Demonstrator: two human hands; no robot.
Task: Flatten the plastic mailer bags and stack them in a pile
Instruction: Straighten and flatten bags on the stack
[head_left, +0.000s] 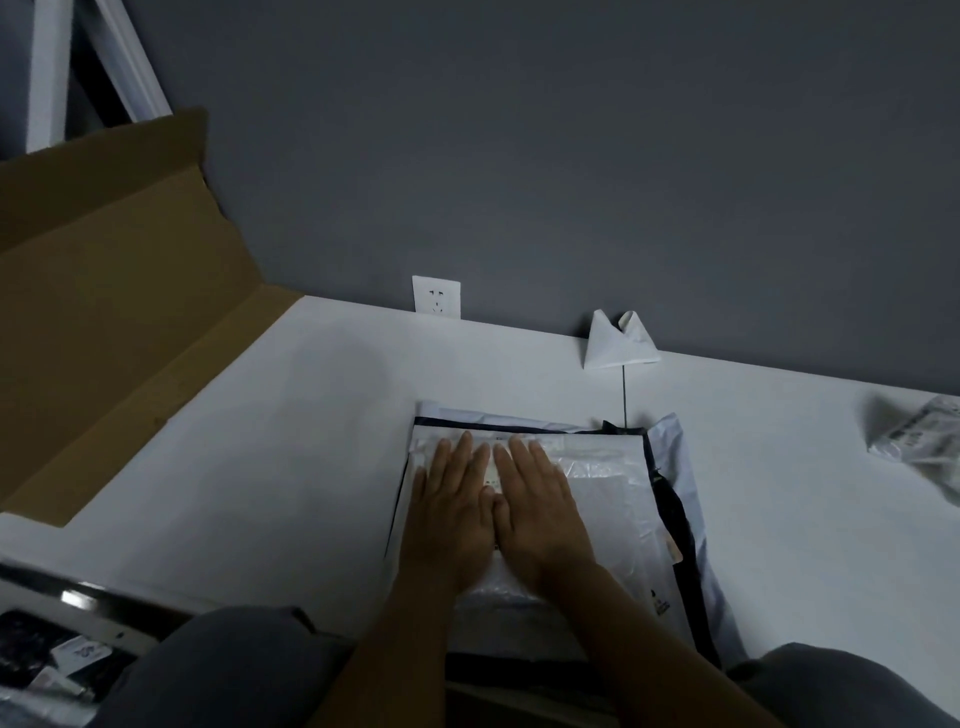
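Observation:
A pile of flat plastic mailer bags (613, 499) lies on the white surface in front of me, pale bags with dark edges showing at the right and top. My left hand (449, 514) and my right hand (537, 506) lie side by side, palms down with straight fingers, pressing the left part of the top bag. A crumpled mailer bag (919, 441) sits apart at the far right edge of the view.
A large open cardboard box (114, 312) stands at the left. A folded white bag or paper (618, 343) leans against the grey wall beside a wall socket (436, 296). The white surface (285, 441) runs between box and pile. Dark clutter lies at bottom left.

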